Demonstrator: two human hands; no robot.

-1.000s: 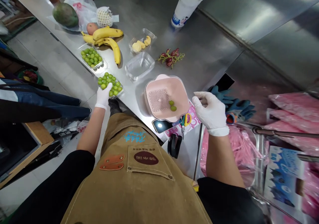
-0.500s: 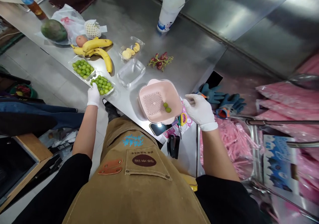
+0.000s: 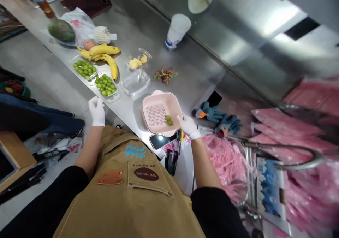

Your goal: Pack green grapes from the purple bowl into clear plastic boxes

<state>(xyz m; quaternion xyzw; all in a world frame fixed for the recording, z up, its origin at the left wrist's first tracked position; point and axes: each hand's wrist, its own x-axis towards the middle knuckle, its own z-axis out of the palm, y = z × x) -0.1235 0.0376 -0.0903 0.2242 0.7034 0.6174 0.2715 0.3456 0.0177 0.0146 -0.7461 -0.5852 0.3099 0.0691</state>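
My right hand [image 3: 188, 126], in a white glove, grips the right rim of a pink colander [image 3: 156, 125]. Two green grapes [image 3: 168, 120] lie inside it, near that hand. My left hand [image 3: 96, 111], also gloved in white, is held off the table's front edge with its fingers loosely bent and apart; nothing shows in it. Just beyond it sits a clear tray of green grapes [image 3: 105, 85], with a second grape tray [image 3: 84, 68] behind. An unfilled clear plastic box [image 3: 136, 84] stands between the grape trays and the colander.
Behind lie bananas [image 3: 104, 50], cut fruit [image 3: 137, 62], a red grape bunch [image 3: 165, 75] and a white cup [image 3: 177, 31]. A phone [image 3: 159, 141], scissors [image 3: 180, 139] and a black stapler-like object [image 3: 171, 161] lie near the front edge. Blue gloves [image 3: 212, 111] lie right.
My left hand has drawn back from the nearer grape tray. My right hand has moved left and taken hold of the colander's rim. The whole view has shifted.
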